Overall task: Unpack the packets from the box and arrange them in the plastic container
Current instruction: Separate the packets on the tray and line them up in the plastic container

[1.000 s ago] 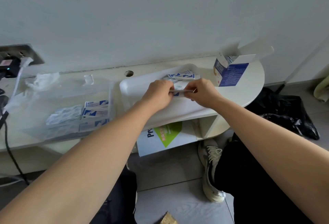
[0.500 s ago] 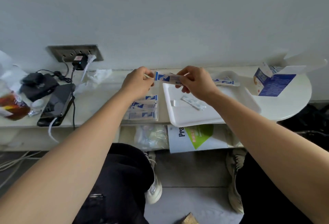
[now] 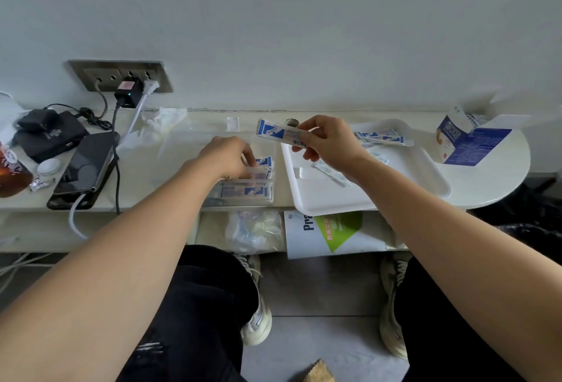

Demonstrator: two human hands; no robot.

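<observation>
My right hand [image 3: 327,143] pinches a white and blue packet [image 3: 275,131] in the air above the left rim of the white tray [image 3: 328,202]. My left hand [image 3: 226,158] reaches down into the clear plastic container [image 3: 243,182], its fingers curled over the blue and white packets stacked there; whether it holds one is hidden. More packets [image 3: 381,137] lie at the back of the tray, and a few thin strips lie in its middle. The open blue and white box [image 3: 465,144] stands at the right end of the shelf.
A phone [image 3: 85,169], a black power bank [image 3: 50,135], cables and a wall socket with chargers [image 3: 127,83] fill the left of the shelf. Crumpled clear wrap [image 3: 158,126] lies behind the container. A booklet [image 3: 331,232] and plastic bag sit on the lower shelf.
My left hand has let go of the packet and dropped into the plastic container. My right hand alone keeps the packet raised. The view has shifted slightly.
</observation>
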